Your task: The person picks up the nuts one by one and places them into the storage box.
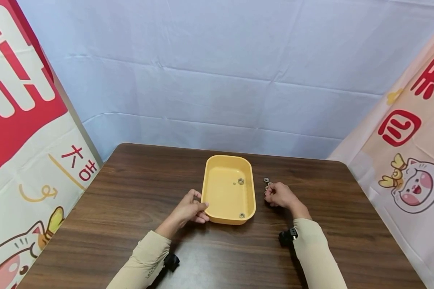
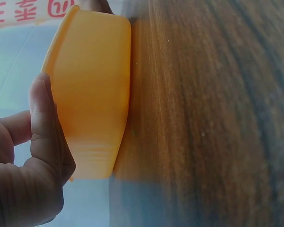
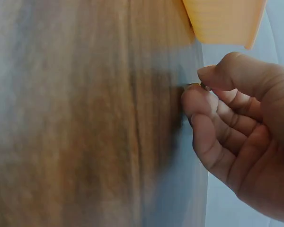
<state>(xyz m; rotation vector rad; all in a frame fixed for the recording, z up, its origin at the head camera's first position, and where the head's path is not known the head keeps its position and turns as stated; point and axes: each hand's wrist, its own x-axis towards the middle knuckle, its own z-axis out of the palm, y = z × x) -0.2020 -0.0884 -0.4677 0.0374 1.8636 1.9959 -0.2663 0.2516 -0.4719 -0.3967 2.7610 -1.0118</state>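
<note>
Gripping a yellow plastic tray point(image 1: 224, 221), pinching a small metal piece point(image 3: 204, 86)

A left hand point(image 1: 189, 208) clamps the tray's near-left rim, thumb over the lip and fingers against the outer wall. A right hand point(image 1: 280, 195) closes thumb and fingertip on the metal piece, just beside loose nuts point(image 1: 266, 180) on the wood-grain tabletop point(image 1: 148, 176). A narrow strip of dark wood separates them from the tray's right wall; broader stretches run toward both side edges, while the tray's back rim sits near the far edge. Round-cornered and smooth-floored, the tray holds two metallic nuts point(image 1: 241, 181), one mid-right, one in the near-right corner. Creased pale cloth point(image 1: 217, 92) hangs behind.
</note>
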